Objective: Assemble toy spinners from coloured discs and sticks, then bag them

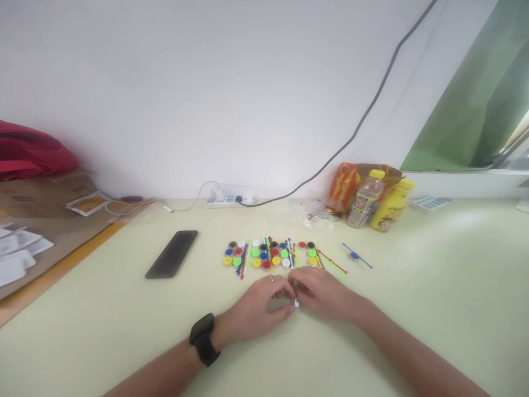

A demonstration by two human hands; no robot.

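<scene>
My left hand [257, 310], with a watch on its wrist, is closed, its thumb and fingers pinching a small white plastic piece [296, 302]. Meeting it fingertip to fingertip, my right hand [324, 292] is closed on the same piece; most of it is hidden by the fingers. Just beyond the hands lie several small round discs, such as a red disc [266, 264] and a yellow disc [228, 261], in grouped rows. Thin coloured arrows [244, 260] lie between the groups. To the right sits a blue disc with a blue arrow across it [355, 256].
A black phone [172, 255] lies at left. Against the wall are a power strip [225, 202], clear plastic wrapping [316, 215], a clear bottle [366, 199], a yellow bottle [392, 207] and a red-yellow bag [343, 186]. A cardboard box [45, 196] stands far left.
</scene>
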